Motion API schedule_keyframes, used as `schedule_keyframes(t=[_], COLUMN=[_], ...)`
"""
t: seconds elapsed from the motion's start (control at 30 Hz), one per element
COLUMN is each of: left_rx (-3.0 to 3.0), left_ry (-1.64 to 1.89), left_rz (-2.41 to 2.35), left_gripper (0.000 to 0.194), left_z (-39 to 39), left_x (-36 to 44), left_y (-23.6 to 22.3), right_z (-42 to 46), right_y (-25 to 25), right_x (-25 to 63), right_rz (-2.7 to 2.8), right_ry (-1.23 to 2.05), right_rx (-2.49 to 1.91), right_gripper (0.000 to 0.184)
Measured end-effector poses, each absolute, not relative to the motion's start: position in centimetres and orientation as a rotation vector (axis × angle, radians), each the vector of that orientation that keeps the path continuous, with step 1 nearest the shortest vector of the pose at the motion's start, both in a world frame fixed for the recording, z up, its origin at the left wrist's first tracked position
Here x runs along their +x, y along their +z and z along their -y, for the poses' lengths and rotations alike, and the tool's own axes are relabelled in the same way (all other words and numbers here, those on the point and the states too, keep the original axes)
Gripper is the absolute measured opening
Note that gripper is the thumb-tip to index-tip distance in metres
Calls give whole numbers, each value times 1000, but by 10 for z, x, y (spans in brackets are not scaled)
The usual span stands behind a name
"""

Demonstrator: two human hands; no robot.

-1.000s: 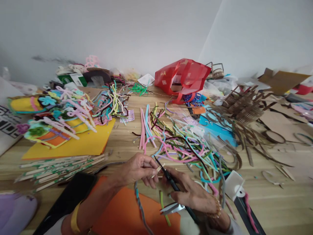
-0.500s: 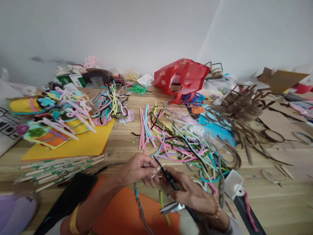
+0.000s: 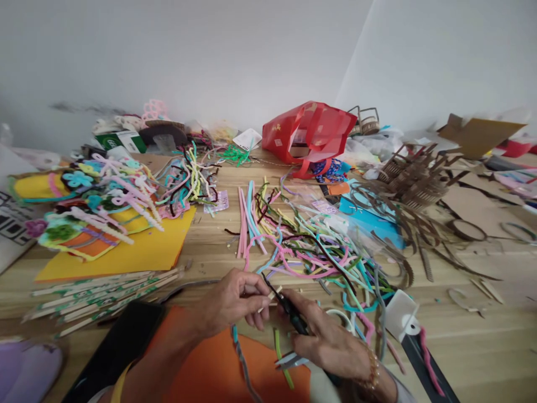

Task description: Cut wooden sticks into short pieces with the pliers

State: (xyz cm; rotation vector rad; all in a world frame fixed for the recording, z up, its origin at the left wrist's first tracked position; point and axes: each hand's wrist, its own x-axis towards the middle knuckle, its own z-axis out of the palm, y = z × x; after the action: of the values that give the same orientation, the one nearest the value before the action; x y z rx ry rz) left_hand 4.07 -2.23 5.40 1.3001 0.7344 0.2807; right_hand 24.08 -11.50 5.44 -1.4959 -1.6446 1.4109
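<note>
Low in the middle, my left hand (image 3: 237,302) pinches a short pale stick (image 3: 271,298) between thumb and fingers. My right hand (image 3: 329,341) is closed around a slim black tool with a thin pointed tip (image 3: 293,316), its exact kind unclear. The tip points up and left, close beside the stick; I cannot tell whether they touch. Below my right hand lie silver scissors (image 3: 289,361), partly hidden, across a yellow-green pipe cleaner (image 3: 277,341). Under both hands is an orange sheet (image 3: 210,364), with a grey and blue twisted strand (image 3: 241,358) across it.
Many coloured pipe cleaners (image 3: 310,252) lie beyond my hands. Finished pipe-cleaner pieces (image 3: 96,212) rest on yellow sheets (image 3: 176,240) at left, near wrapped chopsticks (image 3: 104,296) and a black phone-like object (image 3: 117,347). A red bag (image 3: 285,131) and small brown baskets (image 3: 415,179) stand farther back.
Both hands have shifted only slightly, and the pale stick shows more clearly beside the tool's tip. The view has tilted a little; both grips stay the same.
</note>
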Motion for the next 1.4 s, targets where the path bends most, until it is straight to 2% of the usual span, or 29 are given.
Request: schedule_keyframes(t=[0.4,0.63,0.8,0.9,1.03,1.4], left_rx=[1315,1340,1430,1603,1820,2310], left_ry=[341,433,560,630,751,794], left_rz=[-799,-819,-892,-980,-1051,-1049], left_gripper=[19,17,17,17,17,21], left_z=[38,45,48,46,43,34], left_x=[37,41,52,58,65,76], left_y=[58,50,50,52,48,40], right_z=[119,120,114,109,106,96], right_y=[56,48,46,41,29,28], right_x=[236,234,230,231,234,233], right_rz=[1717,1855,1770,1669,1506,1393], right_ry=[1251,1134,1162,1274,1403,1376], right_rx=[-1657,-1549,-1614,-1706,-1741,-1563], right_gripper=[51,41,53,55,69,36])
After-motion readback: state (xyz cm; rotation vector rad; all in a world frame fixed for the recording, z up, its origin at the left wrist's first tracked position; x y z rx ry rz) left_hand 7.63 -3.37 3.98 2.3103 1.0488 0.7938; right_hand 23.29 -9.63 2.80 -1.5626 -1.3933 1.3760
